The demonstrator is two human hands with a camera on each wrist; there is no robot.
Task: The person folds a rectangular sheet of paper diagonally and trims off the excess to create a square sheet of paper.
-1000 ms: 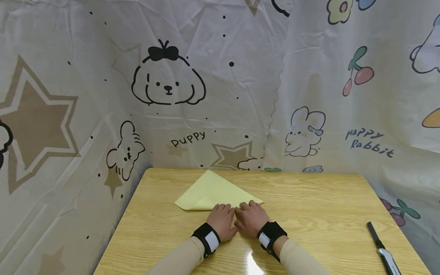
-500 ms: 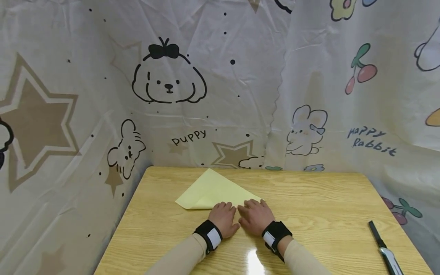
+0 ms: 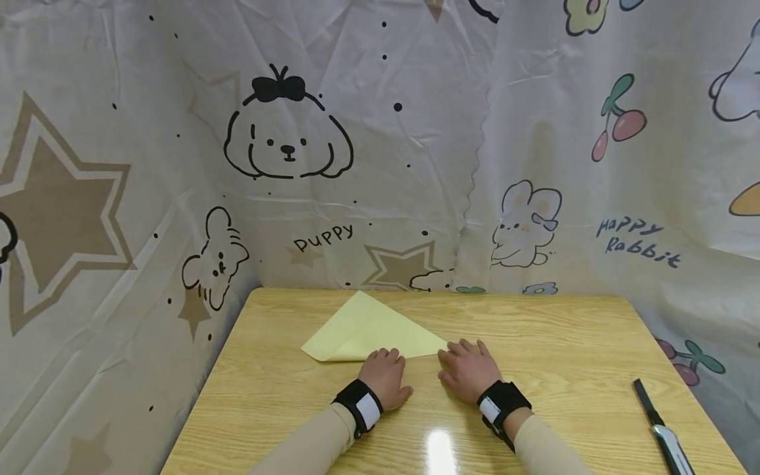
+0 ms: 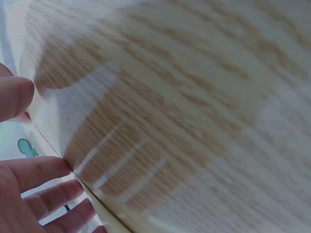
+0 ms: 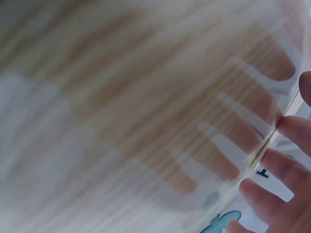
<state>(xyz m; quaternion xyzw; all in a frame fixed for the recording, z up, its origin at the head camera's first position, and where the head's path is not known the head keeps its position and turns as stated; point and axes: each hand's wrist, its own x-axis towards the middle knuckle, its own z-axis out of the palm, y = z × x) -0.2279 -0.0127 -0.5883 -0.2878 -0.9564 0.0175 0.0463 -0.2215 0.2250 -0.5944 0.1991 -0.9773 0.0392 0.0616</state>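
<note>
A pale yellow sheet of paper [image 3: 368, 323], folded into a triangle, lies on the wooden table [image 3: 285, 422] with its folded edge toward the person. My left hand [image 3: 384, 379] rests with its fingertips on that near edge, right of its middle, thumb out to the side. At the paper's right corner, my right hand [image 3: 470, 371] lies palm down with fingers extended, its fingertips covering the tip. Both wrist views show spread fingers touching down at the paper's edge, the left fingers [image 4: 53, 194] and the right fingers [image 5: 282, 170] mirrored in the glossy tabletop.
A utility knife [image 3: 662, 429] with a black and grey handle lies near the table's right edge. Behind and beside the table hangs a patterned cloth [image 3: 410, 145] with cartoon animals and stars.
My right hand has slid rightward along the paper's near edge, from beside the left hand out to the right corner. The left hand has stayed nearly in place.
</note>
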